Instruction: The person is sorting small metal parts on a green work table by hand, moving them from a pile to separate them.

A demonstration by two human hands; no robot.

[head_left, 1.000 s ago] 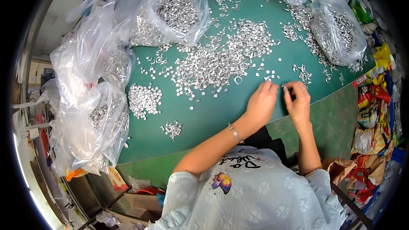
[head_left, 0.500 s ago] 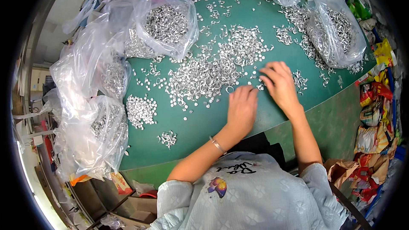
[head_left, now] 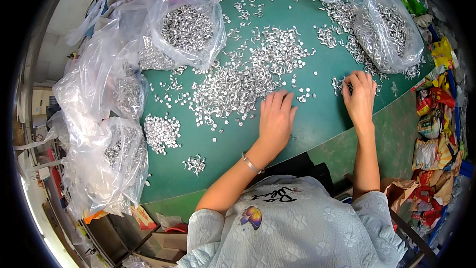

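Green-topped table (head_left: 317, 119), and wow, was crowded. Had fat clear plastic bags (head_left: 106, 168) of silvery bits slumped along the left edge, plus one more bag at the far side (head_left: 186, 27) and another on the right (head_left: 389, 32). Looked risky, honestly: could've tipped with one bump of an elbow and dumped the lot onto the floor.

Next down, had a big loose spread of small metal pieces (head_left: 238, 84) across the middle, then a tidy little pile (head_left: 161, 131) and a tiny cluster (head_left: 194, 164) nearer the front, well apart from the spread. Could've mixed them right back together with one careless sweep, or sent strays off the near edge.

Left hand (head_left: 276, 116): lay palm down at the spread's near edge, fingers relaxed and stretched flat, gripping nothing. Right hand (head_left: 359, 97): sat over a scatter of pieces just beside the right bag, fingers curled down. Couldn't tell if anything was pinched underneath. Might've snagged that bag's loose plastic, being so close.
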